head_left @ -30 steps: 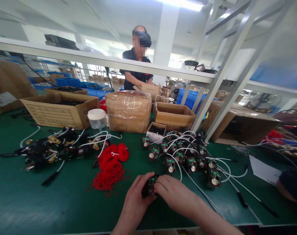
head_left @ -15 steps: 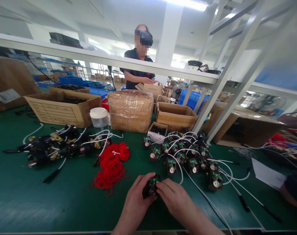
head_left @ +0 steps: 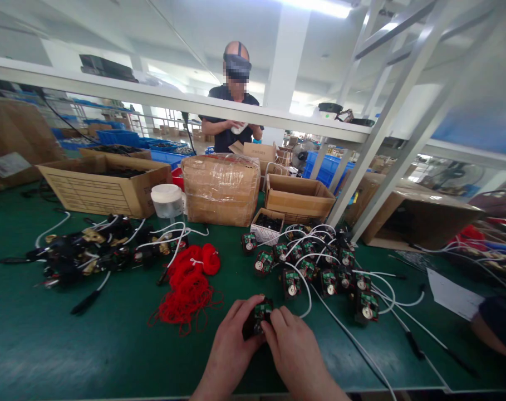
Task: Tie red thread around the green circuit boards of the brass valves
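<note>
Near the front edge of the green table, my left hand [head_left: 235, 336] grips a small black unit with a green circuit board [head_left: 263, 312] between thumb and fingers. My right hand [head_left: 289, 337] is closed at the unit's right side, its thumb and fingertips pressed against it; whether they pinch a small part is hidden. Red wires [head_left: 186, 301] lie in a loose tangle to the left. Behind and to the right sit several similar units [head_left: 328, 283] with green boards, round silvery parts and white cables.
Black assemblies with brass parts [head_left: 89, 250] lie at left. Across the back stand an open carton [head_left: 94, 192], a white-lidded jar [head_left: 167, 200], a taped box [head_left: 221, 192] and metal shelf posts [head_left: 386, 133]. A person [head_left: 231, 111] stands behind; another's arm [head_left: 490, 331] shows at right.
My right hand has turned more upright, with its fingers shifted on the unit; my left hand keeps its hold. The person opposite has raised both hands, now holding a white object.
</note>
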